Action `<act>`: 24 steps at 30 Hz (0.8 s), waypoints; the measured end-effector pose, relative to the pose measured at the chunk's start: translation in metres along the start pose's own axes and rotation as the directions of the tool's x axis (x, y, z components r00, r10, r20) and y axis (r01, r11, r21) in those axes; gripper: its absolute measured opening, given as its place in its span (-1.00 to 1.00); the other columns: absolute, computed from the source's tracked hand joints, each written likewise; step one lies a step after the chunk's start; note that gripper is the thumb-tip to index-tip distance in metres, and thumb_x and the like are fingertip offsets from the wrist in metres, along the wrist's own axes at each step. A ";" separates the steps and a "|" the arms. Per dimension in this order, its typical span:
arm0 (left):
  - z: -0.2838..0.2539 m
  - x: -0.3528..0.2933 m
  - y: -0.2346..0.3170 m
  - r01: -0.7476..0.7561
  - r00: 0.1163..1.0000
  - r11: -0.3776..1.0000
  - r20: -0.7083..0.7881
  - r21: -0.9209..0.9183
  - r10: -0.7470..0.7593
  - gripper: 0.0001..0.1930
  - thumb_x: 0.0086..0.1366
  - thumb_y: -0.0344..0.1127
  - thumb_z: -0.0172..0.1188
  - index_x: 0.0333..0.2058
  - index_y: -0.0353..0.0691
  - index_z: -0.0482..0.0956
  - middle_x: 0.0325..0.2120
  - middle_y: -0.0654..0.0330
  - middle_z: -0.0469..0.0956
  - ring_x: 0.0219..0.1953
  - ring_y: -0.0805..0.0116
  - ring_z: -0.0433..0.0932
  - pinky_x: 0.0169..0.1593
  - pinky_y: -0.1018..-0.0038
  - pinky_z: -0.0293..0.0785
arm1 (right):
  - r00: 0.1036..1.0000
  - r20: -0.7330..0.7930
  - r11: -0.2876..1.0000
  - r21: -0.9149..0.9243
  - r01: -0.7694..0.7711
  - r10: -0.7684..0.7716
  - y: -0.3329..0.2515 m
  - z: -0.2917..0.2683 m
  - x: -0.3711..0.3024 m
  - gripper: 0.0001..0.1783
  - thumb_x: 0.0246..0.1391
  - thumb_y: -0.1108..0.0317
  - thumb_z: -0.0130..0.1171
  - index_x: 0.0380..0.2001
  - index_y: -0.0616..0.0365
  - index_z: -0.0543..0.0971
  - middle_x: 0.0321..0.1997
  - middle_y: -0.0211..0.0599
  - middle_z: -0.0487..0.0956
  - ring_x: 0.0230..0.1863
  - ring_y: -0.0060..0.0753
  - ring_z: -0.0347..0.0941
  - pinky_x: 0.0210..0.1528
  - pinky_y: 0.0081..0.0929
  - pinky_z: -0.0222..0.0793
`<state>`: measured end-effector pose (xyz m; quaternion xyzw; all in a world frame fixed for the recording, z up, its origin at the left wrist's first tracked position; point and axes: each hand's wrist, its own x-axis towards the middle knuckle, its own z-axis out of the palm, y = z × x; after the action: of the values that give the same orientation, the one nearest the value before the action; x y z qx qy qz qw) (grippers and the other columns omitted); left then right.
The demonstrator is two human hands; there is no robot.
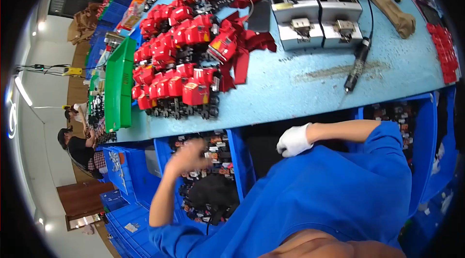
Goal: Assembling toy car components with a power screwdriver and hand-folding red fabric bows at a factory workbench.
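My left hand (188, 158), bare and smeared by motion, is above a blue crate (234, 161) of small dark, orange and white parts at the table's front edge. Its fingers are too blurred to read. My right hand (294, 141) wears a white glove and hovers close to my blue shirt, just off the table edge. Its fingers are curled in, and whatever may lie inside them is hidden. Farther back, rows of red plastic toy-like shells (177, 86) with black undersides cover the left part of the light blue table (271, 98).
Two grey box-shaped devices (296, 35) stand at the back; a black pen-shaped power tool (357, 69) on a cord lies beside them. Left is a green bin (118, 88), right a brown cloth sleeve (395, 16) and red parts (443, 52). Another person (80, 149) works far left.
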<state>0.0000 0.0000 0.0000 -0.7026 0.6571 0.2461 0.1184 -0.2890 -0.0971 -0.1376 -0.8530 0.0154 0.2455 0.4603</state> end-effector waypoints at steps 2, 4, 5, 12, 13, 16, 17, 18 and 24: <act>-0.004 0.047 0.002 -0.305 0.912 0.952 -0.282 0.016 0.297 -0.56 -0.05 -0.31 0.19 -0.15 -0.34 0.37 -0.26 -0.11 0.42 -0.11 0.01 0.37 -0.02 0.24 0.29 | 0.994 -0.110 0.989 0.148 0.006 0.011 0.009 0.000 -0.048 -0.62 -0.08 0.18 -0.08 -0.27 0.18 0.54 -0.27 -0.11 0.54 -0.21 -0.11 0.45 -0.12 -0.34 0.31; -0.033 0.107 -0.007 -0.211 0.879 0.972 -0.414 0.105 0.236 -0.57 0.03 -0.37 0.12 -0.08 -0.34 0.32 -0.16 -0.11 0.39 -0.05 -0.01 0.35 0.02 0.26 0.26 | 0.963 -0.256 0.911 0.412 0.032 0.082 0.000 0.000 -0.065 -0.63 -0.03 0.17 -0.04 -0.27 0.23 0.53 -0.29 -0.12 0.55 -0.22 -0.20 0.46 -0.13 -0.41 0.33; -0.035 0.137 0.000 -0.197 0.825 0.972 -0.514 0.130 0.236 -0.54 0.04 -0.37 0.11 -0.05 -0.33 0.28 -0.18 -0.13 0.38 -0.08 -0.07 0.34 0.01 0.24 0.25 | 0.924 -0.352 0.862 0.504 0.053 0.149 0.002 0.004 -0.096 -0.69 -0.03 0.22 0.02 -0.31 0.23 0.54 -0.32 -0.17 0.56 -0.25 -0.31 0.48 -0.15 -0.47 0.35; -0.035 0.265 -0.042 0.225 0.928 0.966 -0.276 -0.124 -0.251 -0.28 -0.04 0.10 0.21 -0.10 -0.42 0.25 -0.25 -0.24 0.45 -0.18 -0.08 0.46 -0.12 0.22 0.36 | 0.058 -0.629 0.584 0.749 0.313 0.775 0.037 0.104 -0.235 -0.79 -0.02 0.36 0.05 -0.38 0.29 0.54 -0.36 -0.26 0.56 -0.25 -0.47 0.46 -0.13 -0.55 0.31; -0.036 0.269 -0.048 0.214 0.930 0.958 -0.261 -0.192 -0.260 -0.31 -0.04 0.05 0.25 -0.12 -0.42 0.28 -0.28 -0.14 0.49 -0.21 0.10 0.51 -0.14 0.34 0.37 | -0.018 -0.587 0.553 0.752 0.360 0.810 0.041 0.118 -0.242 -0.78 -0.01 0.35 0.05 -0.35 0.29 0.53 -0.34 -0.26 0.56 -0.25 -0.48 0.45 -0.13 -0.56 0.31; -0.036 0.271 -0.049 0.038 0.941 0.935 -0.301 -0.354 -0.152 -0.47 -0.09 -0.18 0.35 -0.22 -0.40 0.36 -0.37 0.04 0.53 -0.33 0.30 0.51 -0.22 0.47 0.40 | -0.120 -0.489 0.481 0.730 0.486 0.864 0.062 0.148 -0.250 -0.75 0.03 0.32 0.04 -0.28 0.28 0.51 -0.29 -0.27 0.55 -0.22 -0.48 0.46 -0.13 -0.57 0.33; -0.033 0.268 -0.049 0.013 0.950 0.915 -0.279 -0.403 -0.136 -0.48 -0.11 -0.19 0.36 -0.26 -0.41 0.37 -0.39 0.06 0.53 -0.36 0.32 0.51 -0.24 0.46 0.40 | -0.136 -0.446 0.443 0.714 0.542 0.885 0.068 0.149 -0.249 -0.74 0.03 0.32 0.04 -0.27 0.29 0.50 -0.29 -0.25 0.55 -0.22 -0.46 0.47 -0.13 -0.56 0.34; -0.034 0.263 -0.033 -0.017 0.960 0.892 -0.257 -0.451 -0.111 -0.50 -0.13 -0.20 0.38 -0.30 -0.41 0.37 -0.42 0.09 0.53 -0.38 0.33 0.50 -0.27 0.45 0.40 | -0.156 -0.397 0.407 0.693 0.595 0.904 0.075 0.150 -0.248 -0.73 0.04 0.33 0.04 -0.26 0.30 0.50 -0.28 -0.24 0.55 -0.21 -0.45 0.47 -0.12 -0.56 0.35; -0.052 0.204 0.016 0.000 0.555 0.997 -0.829 0.077 0.064 -0.68 -0.12 -0.34 0.30 -0.48 -0.33 0.33 -0.45 0.04 0.34 -0.38 0.13 0.36 -0.28 0.37 0.31 | -0.210 -0.514 0.555 0.778 0.296 0.832 0.115 0.164 -0.238 -0.77 0.04 0.37 0.03 -0.28 0.31 0.49 -0.31 -0.28 0.55 -0.21 -0.44 0.47 -0.12 -0.55 0.36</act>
<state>-0.0024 -0.2038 -0.0560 -0.7192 0.6558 -0.1343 -0.1860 -0.5933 -0.0807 -0.1984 -0.4196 0.6689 -0.3819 0.4803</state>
